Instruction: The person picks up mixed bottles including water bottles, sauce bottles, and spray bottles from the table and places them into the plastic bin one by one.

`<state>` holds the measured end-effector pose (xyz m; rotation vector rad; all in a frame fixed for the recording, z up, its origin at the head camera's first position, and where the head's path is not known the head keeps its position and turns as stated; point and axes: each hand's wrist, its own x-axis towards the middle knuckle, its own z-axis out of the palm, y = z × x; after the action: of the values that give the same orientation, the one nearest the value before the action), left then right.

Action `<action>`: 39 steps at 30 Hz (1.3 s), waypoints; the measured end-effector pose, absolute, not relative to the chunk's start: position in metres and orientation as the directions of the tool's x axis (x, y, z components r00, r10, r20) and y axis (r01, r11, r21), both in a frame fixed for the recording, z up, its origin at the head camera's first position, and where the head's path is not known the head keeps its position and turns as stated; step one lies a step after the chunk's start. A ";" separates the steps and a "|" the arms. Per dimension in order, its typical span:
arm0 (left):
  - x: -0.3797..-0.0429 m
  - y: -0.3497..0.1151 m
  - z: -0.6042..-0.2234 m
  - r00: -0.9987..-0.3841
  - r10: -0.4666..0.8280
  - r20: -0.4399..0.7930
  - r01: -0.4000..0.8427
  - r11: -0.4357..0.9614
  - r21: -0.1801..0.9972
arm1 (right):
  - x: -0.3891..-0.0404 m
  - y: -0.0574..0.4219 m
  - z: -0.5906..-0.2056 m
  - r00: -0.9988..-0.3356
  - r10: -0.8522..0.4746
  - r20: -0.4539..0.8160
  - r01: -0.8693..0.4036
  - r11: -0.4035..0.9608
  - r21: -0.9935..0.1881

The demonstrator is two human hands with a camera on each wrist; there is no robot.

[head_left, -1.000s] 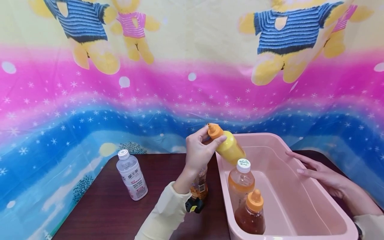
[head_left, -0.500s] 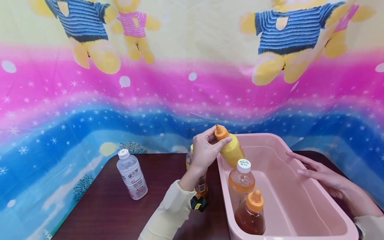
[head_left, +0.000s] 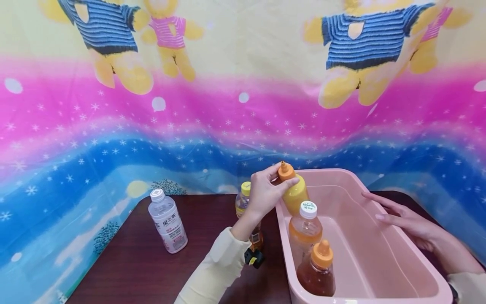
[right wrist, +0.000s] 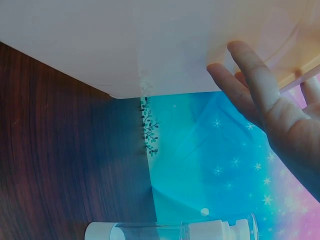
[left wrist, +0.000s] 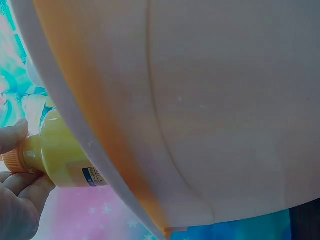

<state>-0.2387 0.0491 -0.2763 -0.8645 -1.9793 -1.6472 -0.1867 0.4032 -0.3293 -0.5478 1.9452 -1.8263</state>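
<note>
My left hand [head_left: 265, 192] pinches a yellow squeeze bottle [head_left: 296, 198] by its neck, just below the orange nozzle cap. The squeeze bottle stands nearly upright, its lower part inside the far left corner of the pink tub [head_left: 341, 174]. In the left wrist view, thumb and fingers close on the neck of the yellow bottle [left wrist: 62, 155] beyond the tub's rim. My right hand [head_left: 417, 223] touches the tub's right rim with extended fingers. In the right wrist view, those fingers [right wrist: 252, 75] lie against the tub's outer wall [right wrist: 165, 45].
In the tub's left side stand a white-capped bottle [head_left: 305, 230] and an orange-capped bottle of brown liquid [head_left: 317, 278]. Behind my left wrist is a yellow-capped bottle [head_left: 242, 202]. A white-labelled bottle [head_left: 168, 223] stands left on the dark table [head_left: 125, 261].
My left hand has moved right and slightly down with the squeeze bottle, which is now more upright. The yellow-capped bottle's top has come into view. My right hand stays put.
</note>
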 end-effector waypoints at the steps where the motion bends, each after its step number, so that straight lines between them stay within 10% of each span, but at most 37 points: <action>1: -0.238 0.050 -0.277 -0.725 0.197 0.660 0.685 0.110 0.720 | -0.186 0.403 -0.329 -0.839 -0.544 -0.034 -0.002 0.065 -0.998; 39: -0.241 0.060 -0.300 -0.806 0.278 0.523 0.579 0.188 0.793 | -0.187 0.402 -0.329 -0.812 -0.583 -0.020 0.023 0.003 -1.000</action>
<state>-0.2412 0.0598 -0.3003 -0.8197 -2.2039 -1.6583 -0.1868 0.4018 -0.3287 -0.5757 1.8525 -1.8614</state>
